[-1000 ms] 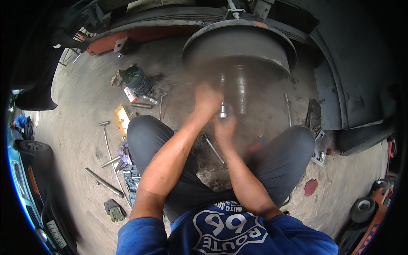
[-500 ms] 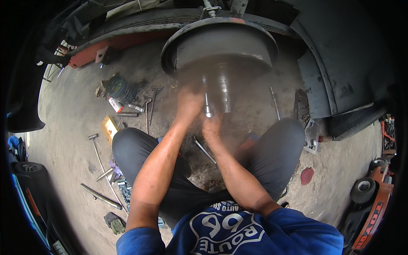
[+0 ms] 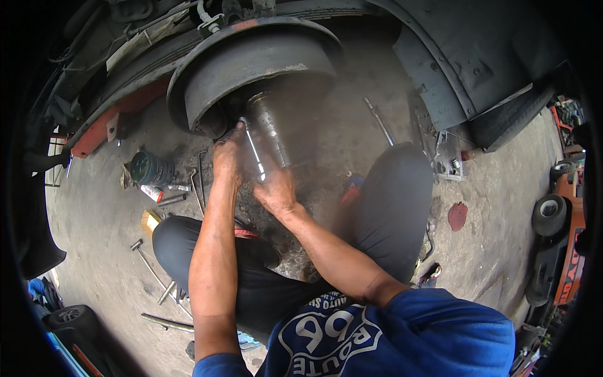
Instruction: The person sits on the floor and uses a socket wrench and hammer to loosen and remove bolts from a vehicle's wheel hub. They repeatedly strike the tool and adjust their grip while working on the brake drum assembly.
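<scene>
Under a dark, round drum-like housing (image 3: 254, 53), a thick metal shaft (image 3: 269, 129) points down toward me. Beside it on the left runs a slim chrome tool (image 3: 252, 151). My left hand (image 3: 226, 160) has its fingers closed at that tool's upper end, against the housing's lower opening. Lower and to the right, my right hand (image 3: 275, 191) is closed around the tool's near end. Haze or lens blur softens the area right of the shaft.
Vehicle frame and dark panel (image 3: 458, 56) hang overhead. On the floor lie a green bucket (image 3: 147, 168), a white-red can (image 3: 151, 193), several long metal tools (image 3: 380, 122) and a red cloth (image 3: 457, 215). An orange vehicle (image 3: 568, 264) stands at the right.
The view has swung, shifting the housing up and left. Both hands appear farther left, with my left fingers now at the tool's upper end near the housing; the tool slants more.
</scene>
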Motion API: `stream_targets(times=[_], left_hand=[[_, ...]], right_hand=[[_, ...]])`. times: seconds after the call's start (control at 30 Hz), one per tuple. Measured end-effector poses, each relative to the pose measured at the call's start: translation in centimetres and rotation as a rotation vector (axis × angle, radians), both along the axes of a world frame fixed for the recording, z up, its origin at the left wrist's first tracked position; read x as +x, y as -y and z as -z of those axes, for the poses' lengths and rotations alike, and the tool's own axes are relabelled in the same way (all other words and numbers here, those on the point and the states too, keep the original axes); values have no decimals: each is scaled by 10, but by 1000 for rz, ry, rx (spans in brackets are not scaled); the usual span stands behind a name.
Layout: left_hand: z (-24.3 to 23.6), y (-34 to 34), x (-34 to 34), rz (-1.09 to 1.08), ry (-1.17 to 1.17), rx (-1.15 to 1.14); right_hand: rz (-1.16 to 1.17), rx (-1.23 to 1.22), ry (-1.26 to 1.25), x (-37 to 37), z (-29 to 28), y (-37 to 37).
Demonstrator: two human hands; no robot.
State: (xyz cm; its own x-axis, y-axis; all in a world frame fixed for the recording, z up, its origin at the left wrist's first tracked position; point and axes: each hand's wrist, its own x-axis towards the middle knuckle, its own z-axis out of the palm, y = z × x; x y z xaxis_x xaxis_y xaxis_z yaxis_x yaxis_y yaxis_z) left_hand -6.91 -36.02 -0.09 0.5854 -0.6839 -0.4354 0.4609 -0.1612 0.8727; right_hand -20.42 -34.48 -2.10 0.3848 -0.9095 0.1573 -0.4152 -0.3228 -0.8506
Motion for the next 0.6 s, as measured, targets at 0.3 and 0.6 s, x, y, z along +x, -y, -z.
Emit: stream_targets(times=[0.3,0.6], left_hand=[[-8,5,0,38,-25,81],[-15,0,-5,95,59,-7]], right_hand=[[-147,1108,1076,13,11,-2],[-83,537,512,0,3,1]])
